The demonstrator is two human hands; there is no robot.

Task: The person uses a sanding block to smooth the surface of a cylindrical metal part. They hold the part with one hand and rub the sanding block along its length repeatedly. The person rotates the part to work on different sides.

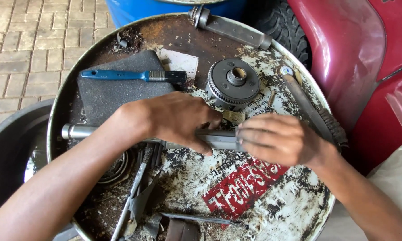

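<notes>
Both hands (178, 120) on steel shaft (218, 139)

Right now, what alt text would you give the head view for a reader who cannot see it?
Two bare hands, left hand and right hand, grip a grey metal shaft lying across a rusty, paint-flaked drum lid. Behind them sit a round toothed gear part and a blue-handled paintbrush on a dark foam pad.
</notes>
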